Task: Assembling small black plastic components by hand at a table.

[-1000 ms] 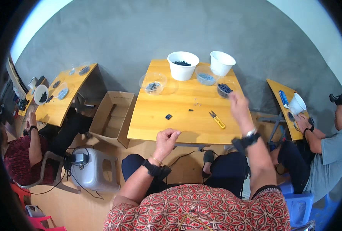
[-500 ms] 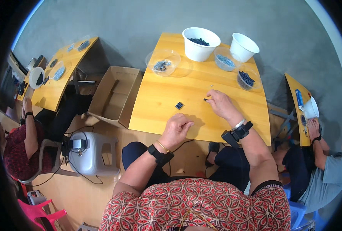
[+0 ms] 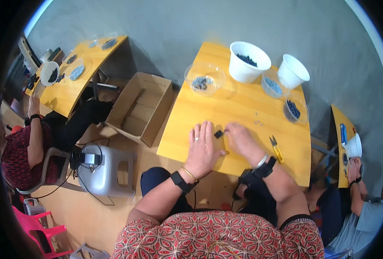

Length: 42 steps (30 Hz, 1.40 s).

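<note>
The black block (image 3: 218, 134), on the worktop (image 3: 239, 108) between the flat, outstretched left grip (image 3: 201, 152) and curled right grip (image 3: 244, 141) (hold unclear), seems light and stiff, best pinched by its sides.

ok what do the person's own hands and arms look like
The left hand wears a ring, a golden bracelet and a black wrist strap. The right hand has a silvery bracelet and another black strap. The short sleeves have a red pattern, the right one edged in black.
</note>
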### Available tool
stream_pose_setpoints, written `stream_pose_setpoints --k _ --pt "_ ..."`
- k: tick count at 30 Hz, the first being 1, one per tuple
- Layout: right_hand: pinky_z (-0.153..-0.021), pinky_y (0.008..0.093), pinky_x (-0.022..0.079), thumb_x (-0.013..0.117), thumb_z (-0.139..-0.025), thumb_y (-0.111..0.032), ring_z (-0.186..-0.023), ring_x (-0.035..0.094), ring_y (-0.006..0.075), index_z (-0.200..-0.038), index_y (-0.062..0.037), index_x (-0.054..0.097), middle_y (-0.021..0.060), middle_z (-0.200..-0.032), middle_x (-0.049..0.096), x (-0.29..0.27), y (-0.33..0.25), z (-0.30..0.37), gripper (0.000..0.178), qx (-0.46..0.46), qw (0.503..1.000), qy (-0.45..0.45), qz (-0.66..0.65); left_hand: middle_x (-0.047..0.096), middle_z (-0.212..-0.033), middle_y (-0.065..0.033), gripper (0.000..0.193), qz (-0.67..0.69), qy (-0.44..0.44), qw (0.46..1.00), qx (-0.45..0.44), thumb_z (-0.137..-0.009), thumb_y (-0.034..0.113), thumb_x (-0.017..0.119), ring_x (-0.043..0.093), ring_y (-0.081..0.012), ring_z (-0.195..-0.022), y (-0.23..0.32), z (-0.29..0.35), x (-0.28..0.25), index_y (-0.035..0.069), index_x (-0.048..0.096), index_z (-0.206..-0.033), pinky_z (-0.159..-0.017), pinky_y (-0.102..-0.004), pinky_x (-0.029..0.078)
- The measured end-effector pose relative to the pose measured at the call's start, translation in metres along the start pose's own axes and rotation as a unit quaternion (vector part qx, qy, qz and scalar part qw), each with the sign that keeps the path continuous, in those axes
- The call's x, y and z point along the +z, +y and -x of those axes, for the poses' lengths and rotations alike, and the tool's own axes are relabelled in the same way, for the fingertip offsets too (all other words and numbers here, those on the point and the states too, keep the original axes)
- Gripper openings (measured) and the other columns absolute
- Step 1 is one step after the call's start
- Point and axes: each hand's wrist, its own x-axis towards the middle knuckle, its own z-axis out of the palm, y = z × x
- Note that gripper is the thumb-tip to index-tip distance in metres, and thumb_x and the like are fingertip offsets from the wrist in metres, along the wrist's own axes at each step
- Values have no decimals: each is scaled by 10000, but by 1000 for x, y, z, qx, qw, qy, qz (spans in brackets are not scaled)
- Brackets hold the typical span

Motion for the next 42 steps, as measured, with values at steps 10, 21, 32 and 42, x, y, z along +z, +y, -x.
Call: stream_pose_setpoints --k 10,21,32,42 --pt "-644 376 466 553 -802 -100 -731 585 329 -814 16 579 190 -772 596 -96 38 -78 119 28 991 131 14 373 -1275 -225 662 -21 -55 997 56 -753 329 649 345 -397 -1174 -3 -5 -6 -4 388 -1263 -994 -522 250" --pt "-724 299 468 599 -788 -212 -803 602 188 -970 -21 633 114 -878 649 -134 125 -209 266 169 982 -24 -77 367 -1287 -229 549 -24 -96 993 65 -789 321 605 334 -422 -1176 -4 -13 -8 44 454 -1238 -995 -546 234" --pt "-981 403 325 673 -625 -393 -1227 403 289 -1372 -230 307 113 -1332 438 -118 119 -240 848 198 929 -285 128 365 -1299 -213 549 -17 -133 990 42 -780 326 617 329 -426 -1185 -3 -17 -11 71 459 -1239 -993 -554 226" --pt "-941 383 372 665 -670 -298 -1159 472 292 -1299 -133 420 142 -1245 511 -99 147 -247 695 201 929 -260 173 359 -1304 -211 548 -7 -134 990 46 -773 321 630 332 -429 -1183 -3 -20 -10 71 467 -1232 -992 -549 229"
